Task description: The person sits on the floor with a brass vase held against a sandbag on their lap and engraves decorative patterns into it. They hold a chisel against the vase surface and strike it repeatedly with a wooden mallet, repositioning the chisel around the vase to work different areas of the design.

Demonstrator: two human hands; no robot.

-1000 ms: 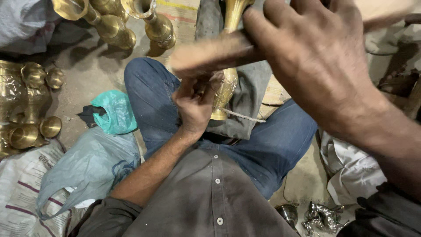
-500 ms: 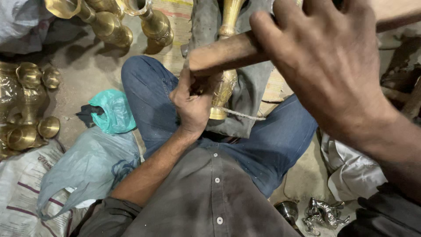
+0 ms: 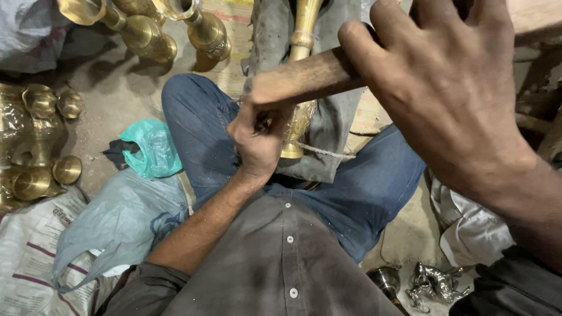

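Note:
I sit cross-legged in blue jeans and a grey shirt. My right hand (image 3: 451,93), close to the camera, grips a thick wooden handle (image 3: 304,76) raised over my lap. My left hand (image 3: 257,140) is closed around the lower part of a tall brass stand (image 3: 301,88) that lies on a grey cloth (image 3: 333,129) across my legs. What the left fingers pinch is hidden. The handle's far end crosses in front of the brass piece.
Brass vases (image 3: 146,29) lie on the floor at the top left. More brass cups (image 3: 35,146) sit at the left edge. A teal plastic bag (image 3: 146,146) and a grey bag (image 3: 111,228) lie beside my left knee. Silver metal pieces (image 3: 433,284) rest at the lower right.
The wooden handle has risen a little and swung to the right with my right hand. My left hand stays at the brass stand's base.

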